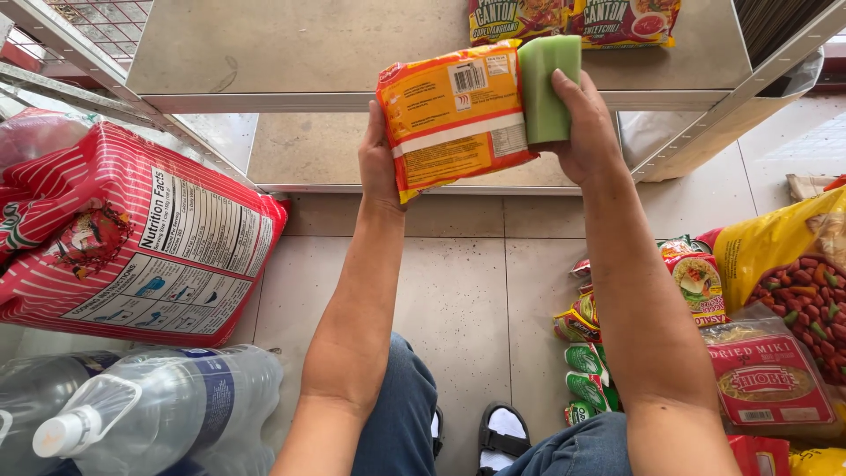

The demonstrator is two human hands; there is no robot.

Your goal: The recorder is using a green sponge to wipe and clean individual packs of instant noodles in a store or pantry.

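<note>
Nearest to us, at the lower left, lie clear plastic water bottles with blue labels and white caps (132,414), wrapped together in film on the pale tiled floor (458,300). Between our forearms we see our blue denim knees (401,414) and a black sandal over a white sock (502,436). Our left hand (377,163) grips the left edge of a flat orange plastic noodle packet with a white band and a barcode panel (454,119), its back turned to us; the fingers are behind the packet, so we cannot tell how they lie, and only the thumb side shows. Our right hand (586,128) clasps the packet's right edge together with a pale green rectangular sponge (546,84), fingers pressed close over the sponge's lower half. We hold the packet raised in front of the grey metal shelf unit (291,53), level with its upper board. On that board, at the top, sit two more noodle packets in red, yellow and green (573,19). Left of us leans a big red-and-white striped sack with a white facts panel (150,247). To the right, small green and orange sachets (586,353), a yellow bag of red peanuts (793,273) and a clear bag of dried noodles with a red label (771,379) crowd together.
</note>
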